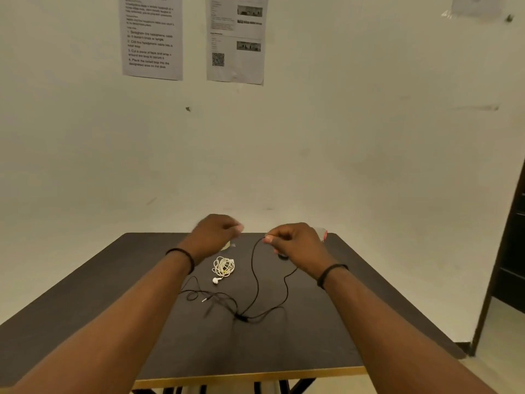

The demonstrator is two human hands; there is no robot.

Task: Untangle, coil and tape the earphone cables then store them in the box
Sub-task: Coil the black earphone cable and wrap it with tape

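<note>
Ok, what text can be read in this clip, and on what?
Left sheet on the wall: four numbered steps, partly legible: "2. Coil the headphone cable into a"; the rest is blurred.
Right sheet: QR code and small photos, text too blurred to read.
Earphones, table: no text seen.

I stood before a dark counter (113, 322) with a pale wooden front edge, pushed up against a cream wall (341, 137). Two printed sheets hung on that wall above me: an instruction sheet (152, 36) with numbered steps on the left, and beside it a notice (236, 38) with small photos and a QR code. A dark door frame (502, 251) stood at the right.
</note>
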